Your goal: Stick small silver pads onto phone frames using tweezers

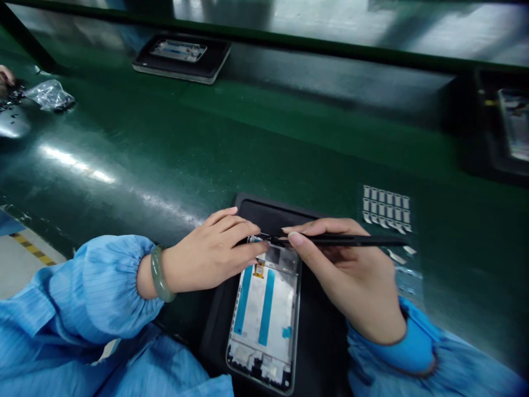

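A phone frame (279, 309) with blue strips and a small orange flex part lies on a black padded tray (322, 342). My left hand (219, 251), below a green bangle, rests its fingertips at the frame's top edge, fingers spread; nothing is visibly held in it. My right hand (345, 264) pinches black tweezers (359, 240) between thumb and fingers. Their tip points left and meets the top of the frame, beside my left fingertips. Whether the tip grips a small part is too small to tell.
On the green table (173, 143), a sheet of small grey stickers (386, 207) lies right of the tray. Another tray (182, 58) with a phone frame stands farther back, and one more (491, 132) at right. A plastic bag (49, 95) lies near another person's hand (6, 76).
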A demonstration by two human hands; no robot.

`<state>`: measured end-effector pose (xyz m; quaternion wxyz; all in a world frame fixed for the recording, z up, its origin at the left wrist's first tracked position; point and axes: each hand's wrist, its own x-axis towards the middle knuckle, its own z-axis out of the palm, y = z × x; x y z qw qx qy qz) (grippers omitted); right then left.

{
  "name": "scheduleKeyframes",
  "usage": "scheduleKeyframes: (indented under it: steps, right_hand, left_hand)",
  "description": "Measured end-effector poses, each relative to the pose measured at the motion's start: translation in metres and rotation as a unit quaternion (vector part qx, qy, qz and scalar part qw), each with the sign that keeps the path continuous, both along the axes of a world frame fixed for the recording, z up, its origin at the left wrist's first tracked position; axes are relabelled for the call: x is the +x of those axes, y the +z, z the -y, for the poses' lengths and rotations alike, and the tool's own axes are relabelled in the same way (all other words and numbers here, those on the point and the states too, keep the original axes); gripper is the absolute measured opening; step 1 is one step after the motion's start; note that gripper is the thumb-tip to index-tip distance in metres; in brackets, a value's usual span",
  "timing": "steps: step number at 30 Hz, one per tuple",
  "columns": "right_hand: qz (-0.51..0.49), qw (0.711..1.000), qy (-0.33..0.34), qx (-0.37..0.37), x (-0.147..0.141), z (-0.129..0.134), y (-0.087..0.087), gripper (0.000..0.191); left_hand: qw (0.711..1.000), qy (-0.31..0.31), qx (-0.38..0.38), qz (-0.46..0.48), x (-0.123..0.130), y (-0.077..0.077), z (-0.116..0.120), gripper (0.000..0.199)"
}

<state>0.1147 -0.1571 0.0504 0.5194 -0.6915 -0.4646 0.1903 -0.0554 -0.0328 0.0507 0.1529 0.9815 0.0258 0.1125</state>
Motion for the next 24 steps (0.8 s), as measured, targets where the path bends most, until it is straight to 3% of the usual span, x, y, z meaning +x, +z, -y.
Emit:
scheduleKeyframes:
  steps: [14, 24]
  right_hand:
    - [0.01, 1.0, -0.001, 0.007, 0.0004, 0.0003, -0.0004, 0.008]
    - [-0.034, 0.999, -0.001, 0.012, -0.0029, -0.0009, 0.0035, 0.012]
  left_hand:
    - [1.0, 0.001, 0.001, 0.007, 0.0001, -0.0009, -0.0004, 0.028]
    - [1.0, 0.0, 0.0, 0.005, -0.001, -0.0003, -0.0013, 0.028]
